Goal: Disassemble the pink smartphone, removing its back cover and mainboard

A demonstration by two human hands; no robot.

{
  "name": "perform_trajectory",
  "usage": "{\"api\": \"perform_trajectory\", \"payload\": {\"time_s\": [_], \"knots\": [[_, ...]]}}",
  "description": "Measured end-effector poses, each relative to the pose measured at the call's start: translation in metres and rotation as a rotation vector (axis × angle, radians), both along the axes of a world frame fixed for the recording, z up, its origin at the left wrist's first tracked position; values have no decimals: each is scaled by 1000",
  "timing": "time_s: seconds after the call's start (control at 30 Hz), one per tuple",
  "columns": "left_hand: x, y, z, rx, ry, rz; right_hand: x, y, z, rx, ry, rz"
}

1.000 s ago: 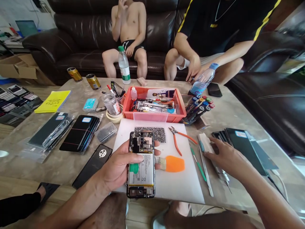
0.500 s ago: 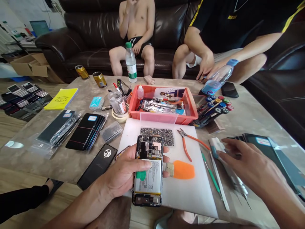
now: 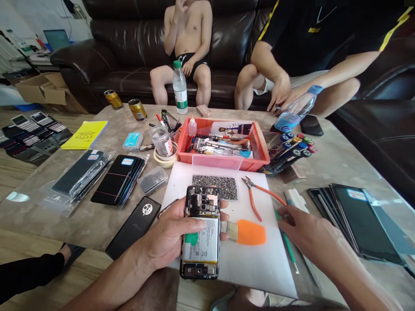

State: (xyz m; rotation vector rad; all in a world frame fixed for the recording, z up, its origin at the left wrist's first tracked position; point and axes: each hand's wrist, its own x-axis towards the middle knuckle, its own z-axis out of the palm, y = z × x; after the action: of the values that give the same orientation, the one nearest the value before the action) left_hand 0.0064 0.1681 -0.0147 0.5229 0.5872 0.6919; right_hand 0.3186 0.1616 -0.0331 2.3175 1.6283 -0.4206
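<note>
My left hand (image 3: 168, 233) is closed around an opened phone (image 3: 201, 242). Its thumb rests across the silver battery, beside a green patch, with the circuit board and cameras bare above. Fingers of my right hand (image 3: 296, 220) are pinched together at the right edge of the white mat (image 3: 259, 268). They close on the metal tweezers (image 3: 311, 270), whose upper part is hidden under the hand; the lower part looks blurred. A green-handled pick (image 3: 288, 247) lies right against these fingers. On the mat are an orange-handled brush (image 3: 249, 232), orange-handled cutters (image 3: 254, 201) and a speckled pad (image 3: 223, 186).
Behind the mat stands a red tool tray (image 3: 223, 163), beside a rack of screwdrivers (image 3: 285, 151). Stacked phone panels (image 3: 359, 220) lie right, bagged phones (image 3: 113, 179) and a black back cover (image 3: 136, 226) left. Bottles (image 3: 180, 90) stand farther back. Two people sit on the sofa.
My right hand has moved left and its fingers have closed on the tweezers. The green pick has shifted slightly. My left hand holds the phone as before.
</note>
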Motion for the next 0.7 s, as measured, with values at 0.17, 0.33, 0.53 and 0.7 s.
{"api": "perform_trajectory", "payload": {"time_s": [0.17,0.33,0.53,0.7], "knots": [[-1,-1,0,15,18,13,0,-2,-5,30,-1,32],[0,-2,1,21,16,18,-2,-4,-6,8,-22,74],[-1,-2,-1,15,31,19,-2,-2,-3,-52,-4,31],[-2,-2,0,28,-10,15,-4,-1,-3,-74,25,-11]]}}
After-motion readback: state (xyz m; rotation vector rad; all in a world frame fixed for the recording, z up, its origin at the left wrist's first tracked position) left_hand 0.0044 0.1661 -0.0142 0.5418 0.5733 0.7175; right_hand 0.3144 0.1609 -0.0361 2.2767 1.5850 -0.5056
